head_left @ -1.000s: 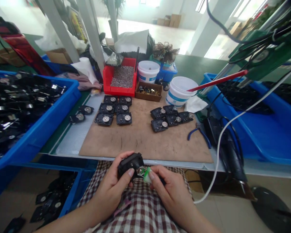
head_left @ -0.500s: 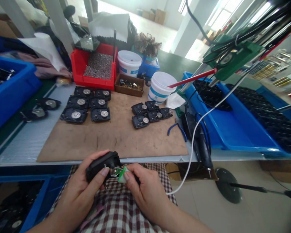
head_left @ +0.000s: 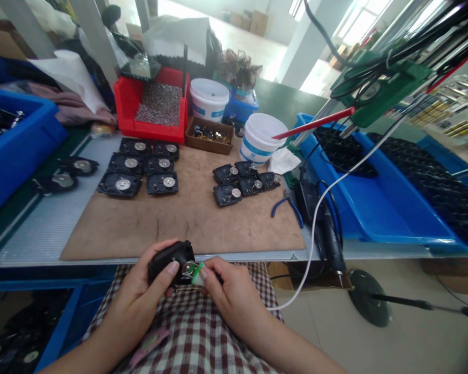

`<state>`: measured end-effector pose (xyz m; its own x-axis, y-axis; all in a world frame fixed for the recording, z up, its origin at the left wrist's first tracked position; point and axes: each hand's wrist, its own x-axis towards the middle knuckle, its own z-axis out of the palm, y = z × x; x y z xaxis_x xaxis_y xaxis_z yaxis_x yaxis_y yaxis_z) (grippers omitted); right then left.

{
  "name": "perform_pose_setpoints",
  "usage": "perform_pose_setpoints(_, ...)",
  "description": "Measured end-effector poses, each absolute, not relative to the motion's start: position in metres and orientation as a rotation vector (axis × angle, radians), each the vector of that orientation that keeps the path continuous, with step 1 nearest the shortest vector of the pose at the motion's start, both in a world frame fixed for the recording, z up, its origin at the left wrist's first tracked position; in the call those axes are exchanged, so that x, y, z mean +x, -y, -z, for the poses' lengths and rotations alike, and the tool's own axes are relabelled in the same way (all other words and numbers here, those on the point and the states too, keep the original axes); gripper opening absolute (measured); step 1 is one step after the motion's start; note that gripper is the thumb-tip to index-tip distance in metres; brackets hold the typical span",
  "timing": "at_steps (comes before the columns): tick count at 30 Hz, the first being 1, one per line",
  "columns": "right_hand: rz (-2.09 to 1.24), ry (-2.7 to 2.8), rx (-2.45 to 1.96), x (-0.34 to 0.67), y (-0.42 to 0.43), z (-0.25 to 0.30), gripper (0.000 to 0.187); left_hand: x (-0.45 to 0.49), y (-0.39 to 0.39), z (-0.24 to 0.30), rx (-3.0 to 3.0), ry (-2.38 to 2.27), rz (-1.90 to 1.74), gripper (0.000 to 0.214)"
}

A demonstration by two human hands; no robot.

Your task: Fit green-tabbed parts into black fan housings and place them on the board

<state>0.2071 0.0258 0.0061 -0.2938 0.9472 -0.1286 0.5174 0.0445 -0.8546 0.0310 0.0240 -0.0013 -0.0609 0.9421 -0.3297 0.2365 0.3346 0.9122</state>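
Over my lap, just below the bench edge, my left hand (head_left: 144, 298) is wrapped round a black plastic housing (head_left: 171, 259). My right hand (head_left: 230, 296) pinches a small green and white part with a shiny metal piece (head_left: 195, 271) against the housing's right side. On the brown work mat (head_left: 187, 223) lie two groups of the same black housings with round metal centres: one group at the left (head_left: 142, 169), one in the middle (head_left: 244, 182).
A red bin of small grey parts (head_left: 158, 104), a brown tray (head_left: 208, 136) and two white tubs (head_left: 208, 98) (head_left: 259, 137) stand at the back. Blue crates flank the bench (head_left: 11, 145) (head_left: 374, 208). Blue-handled pliers (head_left: 286, 208) and a corded tool with a white cable (head_left: 327, 234) lie at the right.
My view swung to the right and then steadied. Both hands stay closed on the housing and the green part, shifting slightly in my lap.
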Motion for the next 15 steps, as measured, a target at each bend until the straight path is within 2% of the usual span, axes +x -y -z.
perform_pose_setpoints(11,-1.185,1.860,-1.412,0.204,-0.025,-0.002,0.026,0.033,-0.021,-0.001,0.997,-1.474,-0.843,0.039)
perform_pose_setpoints(15,-1.198,1.950,-1.333,0.221,-0.023,0.021,0.026,0.033,-0.014,0.004,1.061,-1.395,-0.892,0.033)
